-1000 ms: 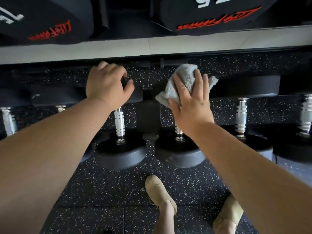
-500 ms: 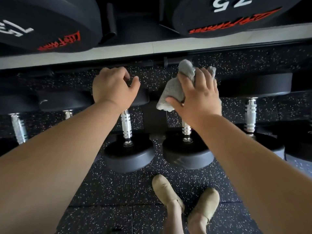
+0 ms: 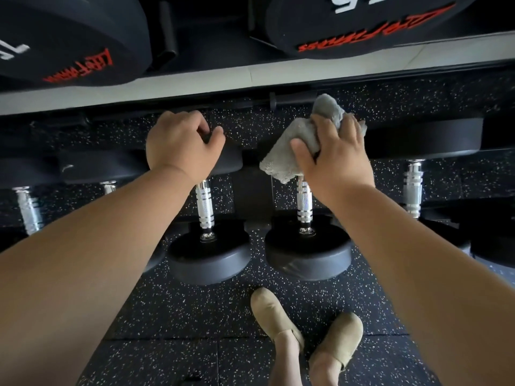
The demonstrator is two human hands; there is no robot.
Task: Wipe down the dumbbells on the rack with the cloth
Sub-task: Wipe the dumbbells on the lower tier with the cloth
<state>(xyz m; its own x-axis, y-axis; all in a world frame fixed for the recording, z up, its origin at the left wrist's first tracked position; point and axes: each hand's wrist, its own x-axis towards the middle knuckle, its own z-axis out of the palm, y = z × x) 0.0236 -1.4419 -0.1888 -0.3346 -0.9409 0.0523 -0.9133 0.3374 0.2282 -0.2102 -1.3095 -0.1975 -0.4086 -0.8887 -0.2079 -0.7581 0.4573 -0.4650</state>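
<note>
Two black dumbbells with knurled chrome handles lie side by side on the lower rack tier. My left hand [image 3: 184,144] curls over the far head of the left dumbbell [image 3: 204,203] and grips it. My right hand [image 3: 333,154] holds a grey cloth [image 3: 289,153] against the far head of the right dumbbell [image 3: 305,201], with thumb and fingers wrapped round the bunched cloth. That head is hidden under the cloth and hand. Both near heads [image 3: 209,253] face me uncovered.
More dumbbells sit left [image 3: 28,207] and right [image 3: 412,188] on the same tier. A pale rack rail [image 3: 250,76] crosses above, carrying large black 75 dumbbells [image 3: 362,26]. My two feet in tan shoes [image 3: 273,313] stand on speckled rubber floor below.
My right hand has gone from flat fingers on the cloth to bunching it, shifting slightly back over the dumbbell head. The left hand stays gripping its dumbbell. The view dipped a little.
</note>
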